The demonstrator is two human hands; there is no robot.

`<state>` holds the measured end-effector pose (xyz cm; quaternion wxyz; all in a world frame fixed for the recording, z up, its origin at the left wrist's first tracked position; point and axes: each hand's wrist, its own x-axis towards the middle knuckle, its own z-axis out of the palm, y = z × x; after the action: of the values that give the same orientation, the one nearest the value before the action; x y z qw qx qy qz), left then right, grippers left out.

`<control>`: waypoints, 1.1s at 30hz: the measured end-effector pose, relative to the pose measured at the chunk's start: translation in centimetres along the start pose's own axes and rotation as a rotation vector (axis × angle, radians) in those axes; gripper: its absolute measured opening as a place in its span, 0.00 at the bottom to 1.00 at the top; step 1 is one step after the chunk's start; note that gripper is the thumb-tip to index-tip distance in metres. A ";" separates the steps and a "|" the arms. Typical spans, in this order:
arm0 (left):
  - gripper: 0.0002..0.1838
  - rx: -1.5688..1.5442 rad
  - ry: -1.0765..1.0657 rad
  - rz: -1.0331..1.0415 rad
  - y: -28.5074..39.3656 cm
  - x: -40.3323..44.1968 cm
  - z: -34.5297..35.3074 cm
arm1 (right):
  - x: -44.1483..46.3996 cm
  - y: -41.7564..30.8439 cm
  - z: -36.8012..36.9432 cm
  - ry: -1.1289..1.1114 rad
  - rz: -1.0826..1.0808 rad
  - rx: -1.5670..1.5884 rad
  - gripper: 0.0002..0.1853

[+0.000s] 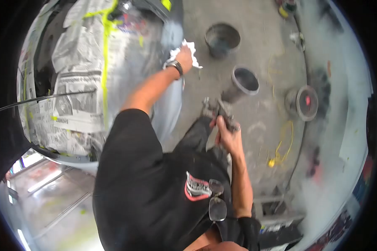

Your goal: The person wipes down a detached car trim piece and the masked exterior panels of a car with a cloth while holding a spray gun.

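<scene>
A person in a black shirt reaches out with the left hand, its fingers bunched around a white cloth at the right edge of a gray panel; whether the cloth presses on the surface is hard to tell. The right hand, near the body, grips a metal tool, apparently a spray gun, with its fingers curled around it, though their hold on any trigger cannot be made out. Newspaper and yellow tape cover the area left of the panel. On the floor to the right stand a far dark bucket, a nearer gray bucket and, farther right, another container.

A clean wipe would likely call for the cloth folded flat, with light, even strokes following the curve and loose corners tucked in. The tool is best held away from the panel, and the wristwatch clear of the finish, lest either scratch it.
</scene>
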<state>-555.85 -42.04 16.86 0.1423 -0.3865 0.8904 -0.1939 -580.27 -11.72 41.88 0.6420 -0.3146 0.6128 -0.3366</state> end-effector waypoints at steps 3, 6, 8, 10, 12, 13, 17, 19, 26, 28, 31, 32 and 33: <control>0.19 0.100 -0.118 0.281 1.3 -5.8 -9.0 | -2.1 1.5 -1.3 0.024 0.019 0.037 0.23; 0.19 0.216 -0.359 0.356 5.3 -9.1 -10.3 | -4.7 4.2 -2.8 0.052 0.011 0.122 0.23; 0.18 0.221 -0.484 0.409 7.4 -10.1 -9.4 | -6.5 6.4 -3.7 0.069 0.056 0.149 0.23; 0.17 0.210 -0.553 0.411 9.5 -11.4 -7.5 | -8.2 8.9 -5.1 0.059 0.137 0.126 0.23; 0.17 0.258 -0.578 0.429 11.8 -13.6 -5.9 | -9.9 11.5 -5.8 0.095 0.164 0.139 0.22; 0.17 0.285 -0.586 0.435 12.9 -14.7 -5.1 | -10.6 12.7 -6.1 0.114 0.174 0.145 0.21; 0.28 0.400 -0.534 0.417 16.5 -20.9 2.6 | -13.0 17.5 -7.2 0.167 0.230 0.187 0.19; 0.27 0.305 -0.527 0.396 17.8 -23.3 3.7 | -14.0 19.4 -7.7 0.180 0.246 0.192 0.19; 0.14 -0.268 -0.699 0.416 19.9 -33.7 1.4 | -15.8 20.4 -9.1 0.167 0.288 0.177 0.22; 0.10 -0.296 -0.798 0.380 21.0 -34.3 -1.2 | -15.5 19.9 -9.1 0.144 0.244 0.151 0.25; 0.13 -0.491 -0.902 0.352 21.3 -33.2 -7.0 | -14.7 17.4 -9.3 0.044 0.207 0.195 0.25; 0.14 -0.580 -0.835 0.311 21.4 -33.3 -8.5 | -14.2 16.2 -9.1 0.022 0.175 0.210 0.26; 0.15 -0.740 -0.830 0.206 21.1 -31.9 -12.2 | -13.5 14.8 -8.7 -0.001 0.143 0.223 0.27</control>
<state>-553.02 -2.22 21.36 0.3536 -0.3657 0.8016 0.3143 -588.60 7.88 37.12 0.6957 -0.1971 0.5922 -0.3557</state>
